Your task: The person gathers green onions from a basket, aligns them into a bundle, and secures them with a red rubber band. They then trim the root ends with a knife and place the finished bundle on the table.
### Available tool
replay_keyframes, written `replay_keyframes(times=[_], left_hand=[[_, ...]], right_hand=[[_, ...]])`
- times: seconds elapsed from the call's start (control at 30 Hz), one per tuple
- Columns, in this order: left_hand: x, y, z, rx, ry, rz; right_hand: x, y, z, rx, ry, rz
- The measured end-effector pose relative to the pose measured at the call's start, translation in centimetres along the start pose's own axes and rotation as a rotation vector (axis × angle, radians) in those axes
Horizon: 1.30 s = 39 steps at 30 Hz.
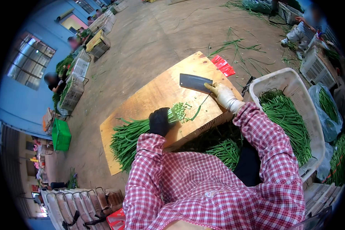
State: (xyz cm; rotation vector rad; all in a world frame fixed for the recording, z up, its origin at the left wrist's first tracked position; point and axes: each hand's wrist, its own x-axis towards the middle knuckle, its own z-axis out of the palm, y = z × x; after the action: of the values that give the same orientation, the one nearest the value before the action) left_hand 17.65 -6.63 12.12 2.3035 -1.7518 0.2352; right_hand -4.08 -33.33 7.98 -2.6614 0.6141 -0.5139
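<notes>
A bundle of long green stalks, chive-like [132, 138], lies on the wooden board [153, 97]. My left hand [160, 122], in a black glove, is closed round its trimmed pale end. My right hand [221, 95], in a whitish glove with yellowed fingertips, grips a cleaver [194, 82] at its handle end. The dark blade shows its broad side above the board, apart from the bundle, pointing left. Short cut stalk pieces [181, 110] are scattered just right of my left hand, and one loose stalk [196, 112] trails toward my right wrist.
A white plastic crate [321, 126] of green stalks stands to my right. More stalks [227, 152] lie below the board's near edge. A red packet [223, 66] touches the far right edge. Stacked crates [80, 205] stand lower left, a green crate [61, 134] beyond. Other people sit farther off.
</notes>
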Motion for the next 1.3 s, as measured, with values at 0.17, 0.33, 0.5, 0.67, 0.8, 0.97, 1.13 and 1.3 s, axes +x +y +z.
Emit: replay_keyframes(times=[0.17,0.33,0.5,0.67,0.8,0.97,1.13,1.3], left_hand=[[-0.9,-0.1,-0.3,-0.002,-0.044,-0.008],[-1.2,0.3,-1.5,-0.066,-0.072,-0.041],[-2.4,1.1,-4.8,-0.114,0.029,0.009],[-4.4,2.1,-6.7,-0.156,0.131,0.065],[-4.8,4.4,-8.2,-0.229,0.162,0.086],[-5.6,6.5,-9.5,-0.298,0.187,0.094],[-6.4,7.5,-10.3,-0.318,0.222,0.109],[-7.3,7.6,-10.6,-0.292,0.277,0.113]], right_hand=[[1.9,0.2,0.9,-0.03,-0.005,-0.079],[-1.3,-1.7,1.4,-0.021,-0.1,-0.528],[-4.5,-4.2,0.6,0.156,-0.315,-0.618],[-2.7,-4.9,-1.0,-0.006,-0.258,-0.154],[-3.2,-10.6,-2.5,0.592,0.008,-0.142],[-3.2,-17.2,-3.6,1.061,-0.163,-0.04],[-2.4,-16.5,-2.5,1.195,-0.318,0.07],[-3.6,-17.0,-8.2,1.41,-0.317,0.127]])
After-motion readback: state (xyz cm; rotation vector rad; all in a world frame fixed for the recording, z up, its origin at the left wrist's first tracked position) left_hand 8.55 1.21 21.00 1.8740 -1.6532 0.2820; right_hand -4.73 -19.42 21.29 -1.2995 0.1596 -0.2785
